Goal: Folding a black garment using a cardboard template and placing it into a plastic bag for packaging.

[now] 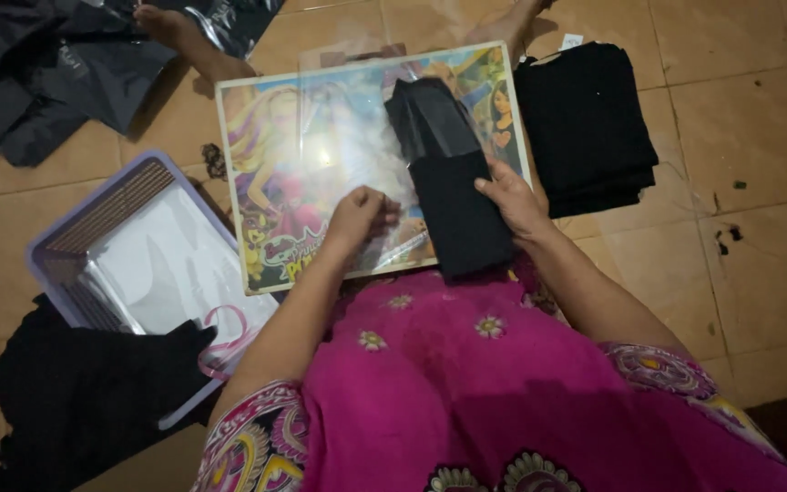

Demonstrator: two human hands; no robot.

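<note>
Inventory, as I see it from the head cam:

- Folded black cloth (462,214): lies on picture board, rt of centre, top end inside a clear plastic bag (384,137).
- Right hand (514,202): laid on cloth's rt edge, fingers curled over it, pressing it down.
- Left hand (357,219): fingers bunched, pinching the bag's lower edge just left of cloth.
- Picture board (275,182): colourful cartoon print, flat on tiled floor, w/ near edge at my lap.
- Stack of black cloths (585,128): folded, just rt of board.
- Lilac basket (47,251): left of board, holds clear bags.
- Black cloth heap (75,392): lower left, over basket's corner.
- Pink dress (503,392): foreground.
</note>
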